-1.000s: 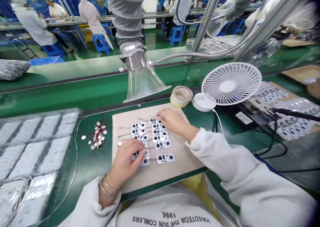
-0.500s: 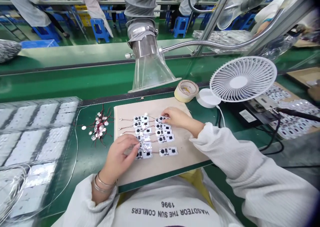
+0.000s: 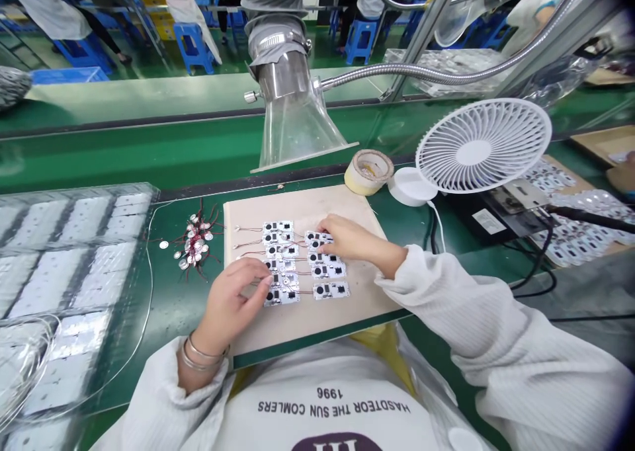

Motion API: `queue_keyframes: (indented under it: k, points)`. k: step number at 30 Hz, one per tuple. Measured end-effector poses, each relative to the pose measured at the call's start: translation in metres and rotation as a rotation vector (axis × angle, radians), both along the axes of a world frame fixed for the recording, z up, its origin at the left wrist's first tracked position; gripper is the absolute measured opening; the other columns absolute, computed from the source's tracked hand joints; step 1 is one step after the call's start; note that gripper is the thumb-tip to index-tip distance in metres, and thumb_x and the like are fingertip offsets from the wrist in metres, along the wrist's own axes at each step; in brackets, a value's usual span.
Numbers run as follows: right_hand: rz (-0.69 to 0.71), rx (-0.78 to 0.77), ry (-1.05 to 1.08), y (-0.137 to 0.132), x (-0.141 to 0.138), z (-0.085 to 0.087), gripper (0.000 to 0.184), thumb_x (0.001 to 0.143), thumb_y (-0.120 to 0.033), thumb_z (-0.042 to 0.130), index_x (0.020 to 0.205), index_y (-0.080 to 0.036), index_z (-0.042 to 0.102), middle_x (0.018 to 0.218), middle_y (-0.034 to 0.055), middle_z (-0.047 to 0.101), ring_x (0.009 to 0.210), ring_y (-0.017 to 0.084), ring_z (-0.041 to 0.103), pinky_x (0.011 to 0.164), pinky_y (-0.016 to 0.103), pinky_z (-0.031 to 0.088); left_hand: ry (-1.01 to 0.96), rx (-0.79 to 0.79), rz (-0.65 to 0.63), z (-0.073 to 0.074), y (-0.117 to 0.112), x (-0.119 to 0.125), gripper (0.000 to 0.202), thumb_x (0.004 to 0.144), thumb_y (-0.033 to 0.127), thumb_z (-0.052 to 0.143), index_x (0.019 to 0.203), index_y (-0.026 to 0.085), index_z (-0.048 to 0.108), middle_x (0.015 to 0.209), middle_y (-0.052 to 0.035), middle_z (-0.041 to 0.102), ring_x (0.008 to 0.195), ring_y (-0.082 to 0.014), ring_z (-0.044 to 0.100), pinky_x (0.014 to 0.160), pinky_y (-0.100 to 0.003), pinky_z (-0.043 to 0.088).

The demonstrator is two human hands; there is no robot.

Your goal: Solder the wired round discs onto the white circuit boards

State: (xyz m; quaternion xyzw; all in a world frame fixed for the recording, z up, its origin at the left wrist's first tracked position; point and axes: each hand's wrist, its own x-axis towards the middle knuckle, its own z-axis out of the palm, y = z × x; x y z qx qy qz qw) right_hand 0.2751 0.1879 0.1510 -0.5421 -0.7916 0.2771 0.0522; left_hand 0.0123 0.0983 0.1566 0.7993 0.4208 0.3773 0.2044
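Left hand (image 3: 231,302) has eased back, curled fingertips (image 3: 265,282) on the wired circuit boards (image 3: 280,259), any pinch unclear; right hand (image 3: 350,237) lies spread on the right column's top board (image 3: 311,238), mid-way along the beige board (image 3: 302,206) on the green worktop (image 3: 188,319).

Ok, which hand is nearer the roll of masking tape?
Right. The right hand is just below the roll of masking tape in view, not touching it. The left hand is farther away, lower and off to its left.

White ribbed knit sleeves (image 3: 461,312), silver bangles (image 3: 198,355), white top with dark lettering (image 3: 332,408), yellow layer beneath (image 3: 381,338)
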Motion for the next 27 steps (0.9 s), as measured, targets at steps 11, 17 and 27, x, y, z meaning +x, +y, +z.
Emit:
queue_keyframes:
  k: [11,17,27]
  points:
    - [0.005,-0.061,0.037,-0.014,0.011,0.012,0.042,0.074,-0.024,0.076,0.113,-0.018,0.062,0.113,0.0070,0.068,0.100,0.023,0.064,0.085,0.032,0.048,0.011,-0.009,0.045,0.001,-0.001,-0.002,0.013,0.089,0.022,0.056,0.079,0.019,0.065,0.081,-0.0031,0.071,0.080,-0.0153,0.066,0.076,-0.028,0.053]
    - [-0.032,-0.052,0.037,-0.024,0.019,0.015,0.036,0.076,-0.027,0.073,0.111,-0.020,0.064,0.109,0.0057,0.069,0.096,0.023,0.064,0.084,0.031,0.047,0.012,-0.021,0.003,0.004,-0.003,0.002,0.012,0.088,0.020,0.057,0.080,0.019,0.064,0.082,-0.0034,0.070,0.081,-0.0146,0.065,0.076,-0.027,0.052]
    - [0.026,-0.047,0.049,-0.056,0.018,-0.004,0.028,0.070,-0.026,0.070,0.095,-0.020,0.061,0.096,0.0098,0.067,0.093,0.028,0.063,0.083,0.039,0.049,-0.035,-0.032,-0.008,0.002,-0.006,0.009,0.011,0.088,0.020,0.056,0.081,0.019,0.065,0.080,-0.0055,0.069,0.080,-0.0163,0.064,0.076,-0.031,0.052]
